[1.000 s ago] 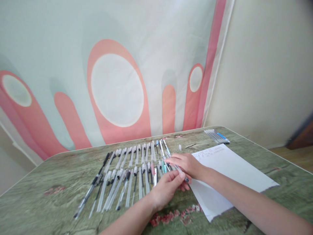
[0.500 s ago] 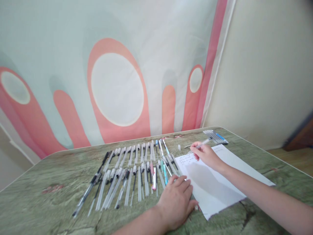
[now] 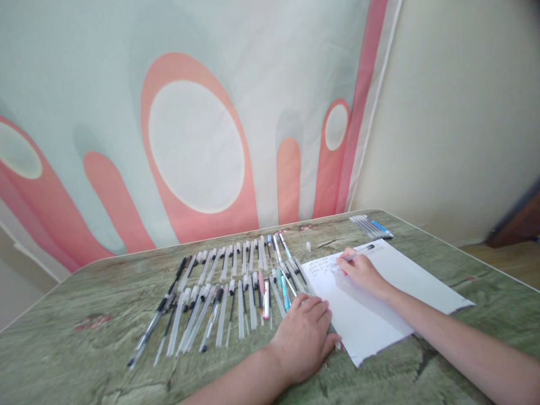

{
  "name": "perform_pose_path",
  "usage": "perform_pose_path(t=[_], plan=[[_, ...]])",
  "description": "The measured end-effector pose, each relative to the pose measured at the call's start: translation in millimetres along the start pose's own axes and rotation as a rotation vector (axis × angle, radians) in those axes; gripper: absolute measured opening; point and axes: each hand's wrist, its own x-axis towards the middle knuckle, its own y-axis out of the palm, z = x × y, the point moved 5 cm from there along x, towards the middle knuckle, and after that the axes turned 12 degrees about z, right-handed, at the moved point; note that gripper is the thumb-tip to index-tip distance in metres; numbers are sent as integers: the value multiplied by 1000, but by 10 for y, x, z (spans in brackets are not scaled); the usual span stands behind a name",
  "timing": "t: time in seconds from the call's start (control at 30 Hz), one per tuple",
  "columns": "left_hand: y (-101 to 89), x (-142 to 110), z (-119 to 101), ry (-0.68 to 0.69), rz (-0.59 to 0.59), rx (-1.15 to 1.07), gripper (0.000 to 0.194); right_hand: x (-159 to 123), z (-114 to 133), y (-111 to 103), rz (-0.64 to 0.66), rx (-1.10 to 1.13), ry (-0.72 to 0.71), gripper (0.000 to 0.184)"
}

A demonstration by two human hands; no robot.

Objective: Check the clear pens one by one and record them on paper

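Observation:
My right hand is closed around a clear pen over the upper part of a white sheet of paper. Lines of small handwriting cover the sheet's top left; I cannot read them, and the hand hides the pen's tip. At the sheet's left edge, my left hand lies flat, palm down, fingers stretched forward. Just beyond its fingertips are a turquoise pen and a white-and-pink pen.
Two rows of clear pen barrels and refills lie left of the paper. A pack of pens sits at the table's far right. A small clear cap lies behind the paper. A patterned cloth hangs behind the wood-grain table.
My right hand has moved from the paper's far left edge, rightward and down onto the written area, still holding the pen. The left hand stays in place. The view has shifted slightly.

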Motion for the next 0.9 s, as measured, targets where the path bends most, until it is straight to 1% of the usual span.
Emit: perform_pose_path(t=[0.5,0.9], plan=[[1,-3,-4,-7,-14,-29,38,31,-63,24,13,-108,-14,19],[-8,-5,-5,-7,-9,-18,38,13,-40,22,19,-90,-11,18]])
